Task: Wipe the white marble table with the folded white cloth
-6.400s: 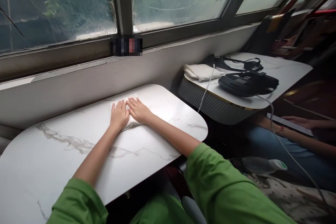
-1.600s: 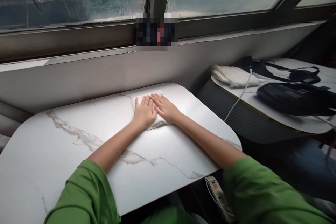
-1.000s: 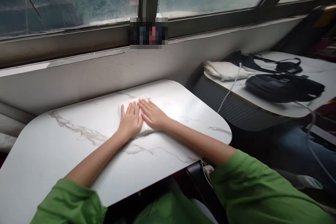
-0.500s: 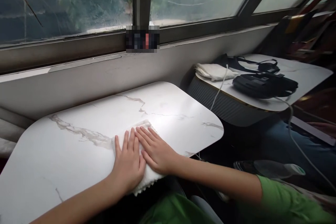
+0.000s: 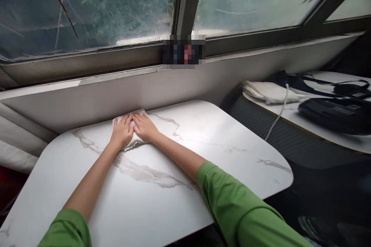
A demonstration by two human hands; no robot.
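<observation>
Both hands lie flat, palms down, on a white cloth [image 5: 129,143] at the far edge of the marble-patterned table [image 5: 162,170], close to the wall under the window sill [image 5: 116,77]. The left hand [image 5: 122,133] and the right hand [image 5: 145,127] sit side by side, fingers extended and touching along the inner edges. Neither hand grasps anything; the fingers are spread open and press the cloth down against the tabletop. Only small parts of the cloth show: a strip beyond the fingertips toward the wall and a fringe below the palms.

Both arms are stretched nearly full length across the table, green sleeves [image 5: 240,216] near the front edge.

To the right of the table, well apart from the hands, a second tabletop [image 5: 333,141] carries a folded white cloth [image 5: 269,92], a black bag [image 5: 333,112] with straps, and a white cable [image 5: 276,117] hanging off its edge toward the gap between the two tables.

Risks, as judged from this position:
- The cloth lies against the far edge by the wall. Further pressure forward could bunch it or push it off the table into the gap behind.
- With flat palms and no pinch, the cloth may slip under the hands on the smooth surface.
- At full reach, downward pressure is likely uneven.
</observation>
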